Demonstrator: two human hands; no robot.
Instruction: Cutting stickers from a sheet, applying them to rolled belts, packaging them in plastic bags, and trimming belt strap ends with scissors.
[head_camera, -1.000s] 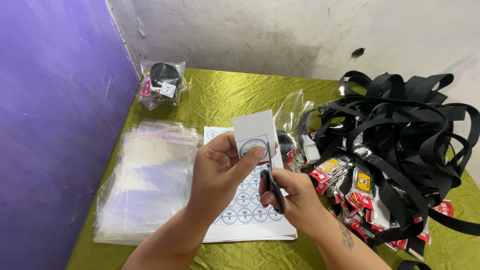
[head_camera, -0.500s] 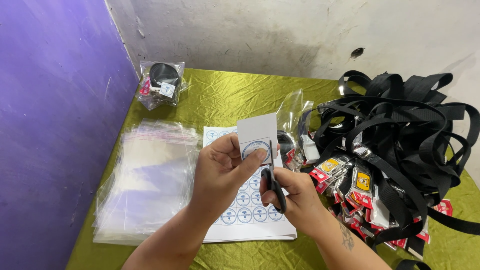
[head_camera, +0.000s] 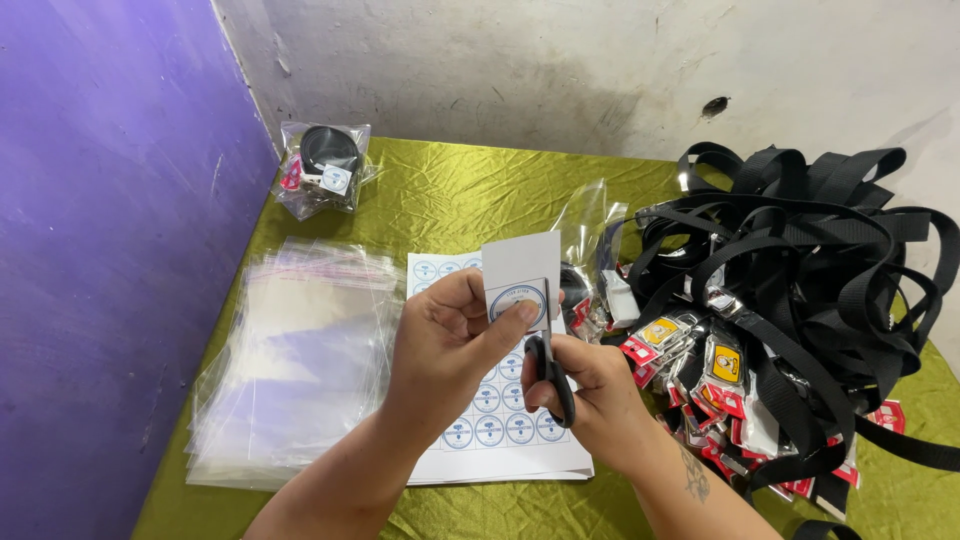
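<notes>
Scissors (head_camera: 552, 365) further into sticker strip (head_camera: 522, 290)

The tablecloth (head_camera: 470, 190) is shiny olive-green. The sticker sheet (head_camera: 500, 430) is white with rows of blue-ringed round labels. The scissors (head_camera: 552, 375) have black handles. The heap of straps (head_camera: 800, 250) is black, its tags (head_camera: 700, 350) red, yellow and white. The side wall (head_camera: 110, 220) is purple.
</notes>
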